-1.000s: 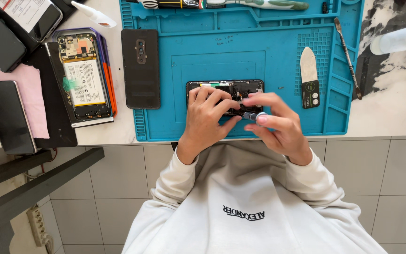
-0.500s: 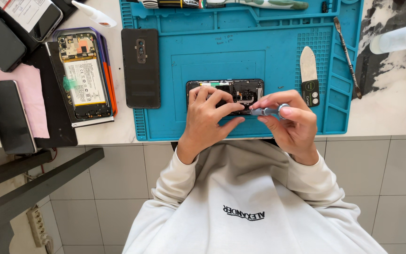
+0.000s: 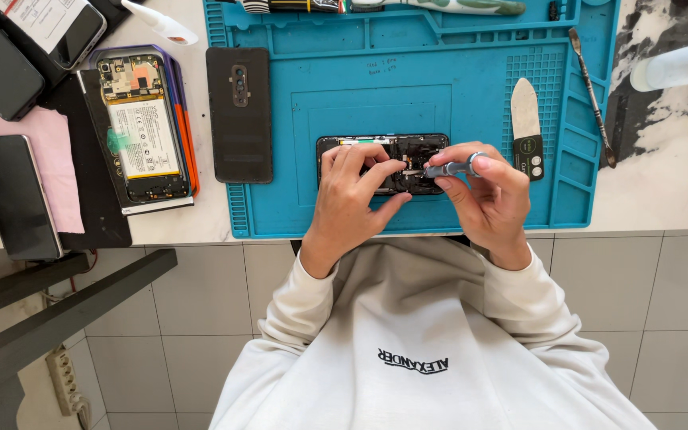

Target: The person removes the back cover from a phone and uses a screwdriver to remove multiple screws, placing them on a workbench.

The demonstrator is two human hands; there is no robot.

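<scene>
Blue silicone repair mat (image 3: 471, 95) carries an opened smartphone (image 3: 382, 163), lying flat near the mat's front edge with its internals exposed. The left hand (image 3: 352, 195) rests on the phone, fingers curled down over its middle to pin it. The right hand (image 3: 487, 199) pinches a small grey precision screwdriver (image 3: 449, 169) between thumb and fingertips, its tip pointed into the phone's right end; whether it sits in a screw head cannot be told. To do this well, I judge the driver should stay in line with the screw, pressed lightly while only the fingertips turn it, the left hand stopping the phone from sliding. A pale opening pick (image 3: 525, 127) and a metal spudger (image 3: 591, 95) lie apart to the right; a black back cover (image 3: 239, 115) lies to the left.
</scene>
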